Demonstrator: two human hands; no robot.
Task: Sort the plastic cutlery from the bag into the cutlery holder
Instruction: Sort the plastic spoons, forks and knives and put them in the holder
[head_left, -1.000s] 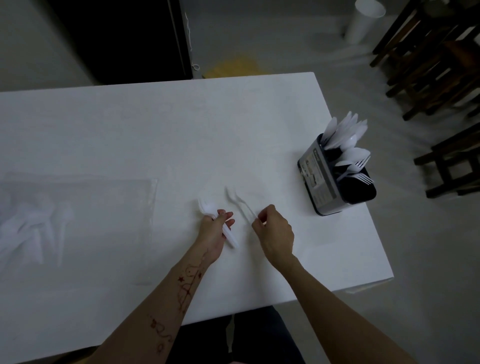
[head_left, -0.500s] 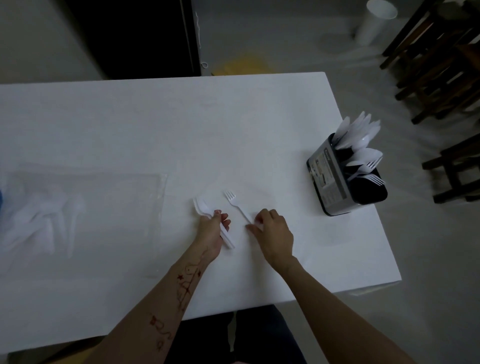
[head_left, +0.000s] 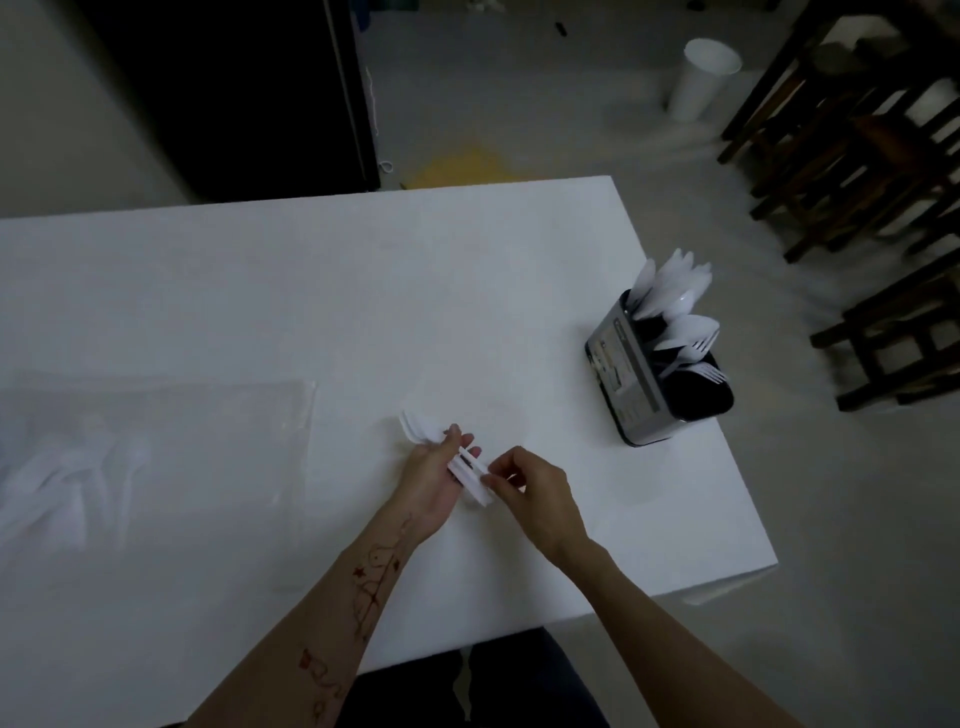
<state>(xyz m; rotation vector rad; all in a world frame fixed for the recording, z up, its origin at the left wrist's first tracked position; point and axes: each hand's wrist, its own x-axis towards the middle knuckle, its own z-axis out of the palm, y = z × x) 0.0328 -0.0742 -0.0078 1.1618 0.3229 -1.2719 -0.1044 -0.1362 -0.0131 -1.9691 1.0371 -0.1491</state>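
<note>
My left hand (head_left: 434, 480) holds a small bunch of white plastic cutlery (head_left: 422, 430), heads pointing up-left over the white table (head_left: 322, 312). My right hand (head_left: 535, 491) pinches the handle ends of that bunch (head_left: 474, 475) beside the left fingers. A clear plastic bag (head_left: 156, 467) lies flat at the left with more white cutlery (head_left: 67, 473) inside. The dark cutlery holder (head_left: 631, 387) stands near the table's right edge, holding several white spoons and forks (head_left: 675, 312).
The table's right edge and near corner are close to the holder. Dark wooden chairs (head_left: 852, 171) crowd the floor at the right. A white cup (head_left: 701, 78) stands on the floor beyond the table.
The fork that lay on the table under my right hand has been lifted and brought against the pieces in my left hand. Both hands now meet at the bunch.
</note>
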